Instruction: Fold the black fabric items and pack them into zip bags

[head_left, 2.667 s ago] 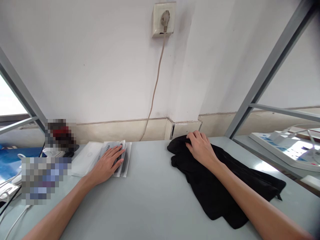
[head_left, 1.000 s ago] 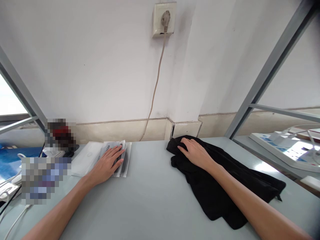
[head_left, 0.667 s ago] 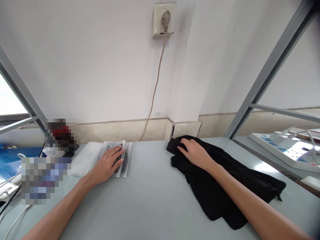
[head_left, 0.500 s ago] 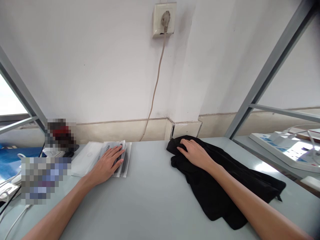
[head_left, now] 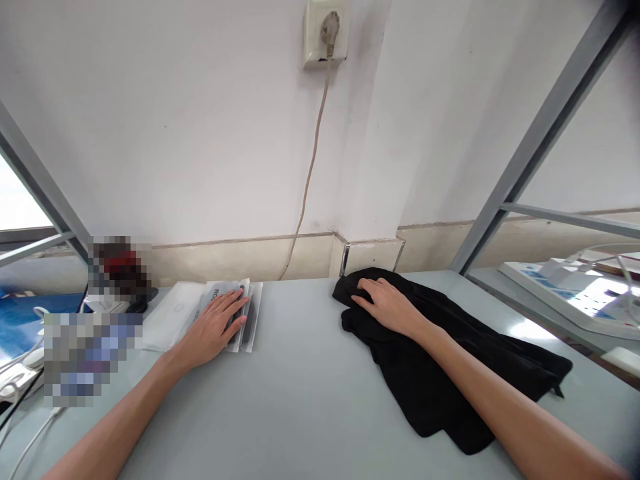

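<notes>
On the left, my left hand (head_left: 213,330) lies flat with spread fingers on a small pile of clear plastic packets (head_left: 253,317), which hold something dark. Beside them, further left, is a white translucent packet (head_left: 173,317), partly behind my wrist. My right hand (head_left: 390,308) rests on the far end of a crumpled black cloth (head_left: 410,387), its fingers slightly bent and apart. The cloth stretches toward the right front under my forearm.
Cables and a white power strip (head_left: 23,377) lie at the left edge of the grey table (head_left: 280,413), near blurred-out items. A plug sits in a wall socket (head_left: 313,40), its cord hanging behind the table. Metal frame posts (head_left: 500,193) stand either side.
The view has shifted very slightly. Both hands, the packets and the black cloth stay in place.
</notes>
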The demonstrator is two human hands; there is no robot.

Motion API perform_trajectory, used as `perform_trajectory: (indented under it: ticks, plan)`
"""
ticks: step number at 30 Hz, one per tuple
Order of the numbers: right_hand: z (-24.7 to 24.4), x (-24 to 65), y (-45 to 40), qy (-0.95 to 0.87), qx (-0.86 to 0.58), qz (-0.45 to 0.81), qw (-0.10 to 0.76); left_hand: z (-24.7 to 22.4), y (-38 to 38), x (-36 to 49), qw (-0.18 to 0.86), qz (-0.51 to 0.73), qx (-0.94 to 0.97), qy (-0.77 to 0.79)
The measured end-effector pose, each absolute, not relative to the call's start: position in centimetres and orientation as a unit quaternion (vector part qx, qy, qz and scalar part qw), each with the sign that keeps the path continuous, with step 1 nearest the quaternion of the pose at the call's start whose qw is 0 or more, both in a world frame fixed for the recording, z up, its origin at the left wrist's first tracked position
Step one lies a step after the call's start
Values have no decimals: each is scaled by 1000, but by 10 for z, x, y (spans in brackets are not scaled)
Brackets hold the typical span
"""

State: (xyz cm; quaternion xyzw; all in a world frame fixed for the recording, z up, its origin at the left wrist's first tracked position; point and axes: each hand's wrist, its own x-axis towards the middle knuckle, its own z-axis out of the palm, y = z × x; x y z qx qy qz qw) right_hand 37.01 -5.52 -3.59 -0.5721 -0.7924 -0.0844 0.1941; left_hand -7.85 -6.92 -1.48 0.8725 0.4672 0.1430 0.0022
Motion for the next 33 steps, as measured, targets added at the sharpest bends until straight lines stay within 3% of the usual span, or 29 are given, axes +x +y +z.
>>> perform_trajectory:
  ticks: [12,20,26,29,33]
  plan:
    - [-26,367,-57,-769,-588,-120,221,-16,-69,-79,-2,166,875,456]
    - [-9,357,-72,-722,-532,-182,403,-15,-71,-79,2,166,875,454]
    - [15,334,-98,-758,-344,-284,476,-6,-77,-73,30,200,858,472]
    - [38,306,-121,-785,-277,-299,466,11,-100,-54,83,252,855,446]
    - [63,266,-152,-818,-294,-262,419,34,-144,-14,271,253,886,279]
